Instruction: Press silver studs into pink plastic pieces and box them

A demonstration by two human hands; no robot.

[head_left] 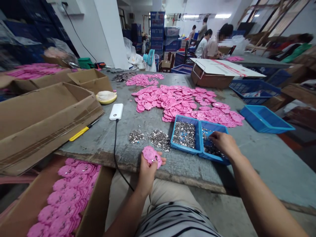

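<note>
My left hand (147, 172) holds a flat pink plastic piece (149, 154) near the table's front edge, thumb on top, with small shiny bits showing on it. Over the right blue bin (214, 126), my right hand (223, 142) reaches in with fingers pinched together; whatever they hold is too small to make out. That bin contains small dark metal parts. The left blue bin (199, 136), beside it, is filled with small silvery metal pieces (184, 133). Two loose heaps of silvery pieces (159, 138) lie on the tabletop left of the bins.
A large pile of pink pieces (172, 98) covers the table beyond the bins. A white power bank (116, 112) with a black cable, a yellow-handled cutter (79, 133) and cardboard boxes (49, 115) are at left. Below stands a carton of stacked pink pieces (66, 200). Several people sit far back.
</note>
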